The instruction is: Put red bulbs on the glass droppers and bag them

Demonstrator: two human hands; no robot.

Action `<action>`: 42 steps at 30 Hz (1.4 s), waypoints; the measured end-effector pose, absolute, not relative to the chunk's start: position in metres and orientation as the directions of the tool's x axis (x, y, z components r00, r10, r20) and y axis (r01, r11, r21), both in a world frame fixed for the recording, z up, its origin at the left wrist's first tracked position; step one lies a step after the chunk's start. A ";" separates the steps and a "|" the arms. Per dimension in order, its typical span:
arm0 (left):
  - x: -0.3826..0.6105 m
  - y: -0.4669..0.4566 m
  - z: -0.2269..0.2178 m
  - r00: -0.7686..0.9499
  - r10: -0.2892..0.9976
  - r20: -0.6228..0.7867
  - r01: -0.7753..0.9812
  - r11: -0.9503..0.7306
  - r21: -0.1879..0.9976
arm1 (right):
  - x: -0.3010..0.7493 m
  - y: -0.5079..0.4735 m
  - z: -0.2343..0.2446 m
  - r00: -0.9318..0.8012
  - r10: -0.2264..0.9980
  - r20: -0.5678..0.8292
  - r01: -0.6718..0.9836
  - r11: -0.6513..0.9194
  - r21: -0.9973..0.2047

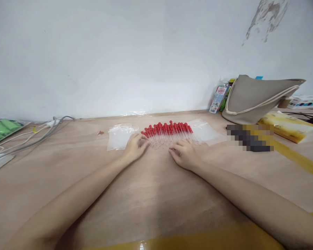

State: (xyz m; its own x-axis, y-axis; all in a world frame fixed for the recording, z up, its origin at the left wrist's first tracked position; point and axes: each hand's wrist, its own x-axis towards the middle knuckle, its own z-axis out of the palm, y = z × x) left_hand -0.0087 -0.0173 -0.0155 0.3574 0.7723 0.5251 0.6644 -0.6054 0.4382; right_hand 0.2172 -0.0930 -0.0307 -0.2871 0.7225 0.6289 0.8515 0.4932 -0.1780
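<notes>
A fanned row of thin clear sticks with red bulb-like tops (169, 129) lies on the wooden table, red ends toward the wall. My left hand (135, 146) rests at the row's left end, fingers curled and thumb close to the fingertips, against the nearest sticks. Across from it, my right hand (185, 154) lies in front of the row's right part. Its thumb and fingertips are pinched together, and what they hold, if anything, is too small to make out. Tiny bead-like bits (160, 147) are scattered between the hands by the clear tips.
Clear plastic bags lie in a left stack (120, 136) and a right stack (207, 131). A bottle (219, 95), a grey bag (253, 97) and a yellow tissue pack (289, 126) stand right. Cables (49, 128) and a green package (5, 130) are left.
</notes>
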 end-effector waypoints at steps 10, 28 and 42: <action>-0.033 -0.070 -0.021 0.620 0.647 0.444 0.538 -0.762 0.360 | 0.318 -0.046 -0.023 0.374 0.831 0.411 0.926 -0.356 -0.122; -0.032 -0.069 -0.019 0.642 0.655 0.399 0.533 -0.755 0.382 | 0.334 -0.043 -0.028 0.478 0.722 0.500 0.878 -0.401 -0.260; -0.038 -0.078 -0.017 0.629 0.588 0.508 0.433 -0.808 0.398 | 0.216 -0.110 -0.032 -0.548 0.671 0.499 0.573 0.736 -0.360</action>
